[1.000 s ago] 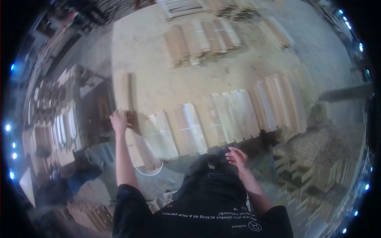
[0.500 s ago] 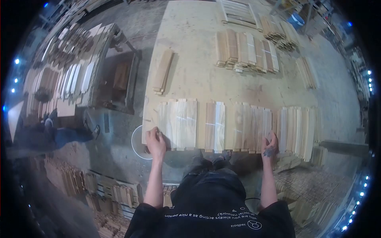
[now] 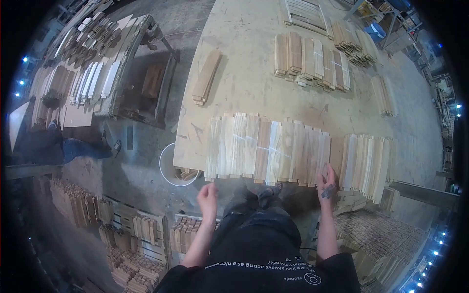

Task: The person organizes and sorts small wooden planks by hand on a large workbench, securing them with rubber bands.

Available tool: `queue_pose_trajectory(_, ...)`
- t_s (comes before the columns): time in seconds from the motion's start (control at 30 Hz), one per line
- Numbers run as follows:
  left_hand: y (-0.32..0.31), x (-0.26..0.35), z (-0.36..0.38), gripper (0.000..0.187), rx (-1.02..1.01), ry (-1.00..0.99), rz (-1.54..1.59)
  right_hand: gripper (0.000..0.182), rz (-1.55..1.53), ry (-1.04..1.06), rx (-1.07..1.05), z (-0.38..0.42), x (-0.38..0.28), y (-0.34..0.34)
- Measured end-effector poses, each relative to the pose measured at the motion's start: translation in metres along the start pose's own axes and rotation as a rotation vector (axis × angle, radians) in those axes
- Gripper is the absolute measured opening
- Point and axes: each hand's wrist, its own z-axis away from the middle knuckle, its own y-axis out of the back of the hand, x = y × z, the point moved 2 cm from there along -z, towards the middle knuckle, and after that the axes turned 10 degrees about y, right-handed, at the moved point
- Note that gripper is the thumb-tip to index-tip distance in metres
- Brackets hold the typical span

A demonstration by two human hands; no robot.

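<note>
A row of wooden slats (image 3: 266, 149) lies side by side along the near edge of the worktable, light and brown ones mixed, with a chalk-like white line running across several. My left hand (image 3: 207, 197) is just off the table edge, below the row's left end, fingers curled together and nothing visible in them. My right hand (image 3: 328, 182) rests at the row's right end, fingers extended and touching the last slats. To its right lies another group of slats (image 3: 366, 163), paler and narrower.
Slat stacks (image 3: 312, 61) lie farther back on the worktable (image 3: 249, 53), with a small slat pile (image 3: 207, 78) at left. A white bucket (image 3: 168, 163) holding offcuts stands below the left corner. Another person's leg (image 3: 85, 150) shows at left, near a loaded bench (image 3: 122, 73).
The separate slat groups have come together into one continuous row. My left hand has left the row's left end and moved right and towards my body. My right hand stays at the right end.
</note>
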Motion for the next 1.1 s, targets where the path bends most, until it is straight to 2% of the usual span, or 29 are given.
queue_pose_trajectory(0.03,-0.007,-0.003,0.004,0.024,-0.115,0.153,0.129,0.057,0.038,-0.002,0.0,0.001,-0.007,0.0)
queue_pose_trajectory(0.13,-0.027,0.013,0.008,0.023,-0.319,0.307,0.452,0.058,0.158,0.042,0.014,0.003,-0.009,0.002)
queue_pose_trajectory(0.23,-0.03,0.015,0.011,0.026,-0.393,0.301,0.518,0.06,0.223,0.147,0.036,0.001,0.015,-0.006)
queue_pose_trajectory(0.33,-0.031,0.031,0.017,0.023,-0.394,0.265,0.445,0.06,0.184,0.146,0.059,0.002,0.016,-0.005)
queue_pose_trajectory(0.43,-0.036,0.05,0.005,0.022,-0.344,-0.026,0.165,0.061,0.18,0.146,0.067,0.005,0.017,-0.005)
queue_pose_trajectory(0.5,-0.04,0.062,0.003,0.021,-0.332,-0.049,0.219,0.061,0.241,0.188,0.071,0.002,0.018,-0.006)
queue_pose_trajectory(0.77,-0.044,0.098,-0.017,0.02,-0.274,-0.114,0.213,0.06,0.141,0.184,0.105,0.005,0.018,-0.008)
queue_pose_trajectory(0.87,-0.041,0.136,-0.056,0.02,-0.239,-0.258,0.185,0.059,0.149,0.175,0.121,0.004,0.019,-0.008)
queue_pose_trajectory(1.0,-0.045,0.215,-0.127,0.02,-0.257,-0.364,0.14,0.059,0.188,0.18,0.143,0.005,0.01,-0.006)
queue_pose_trajectory(1.1,-0.05,0.245,-0.18,0.023,-0.251,-0.278,0.143,0.06,0.14,0.123,0.111,0.004,0.012,-0.007)
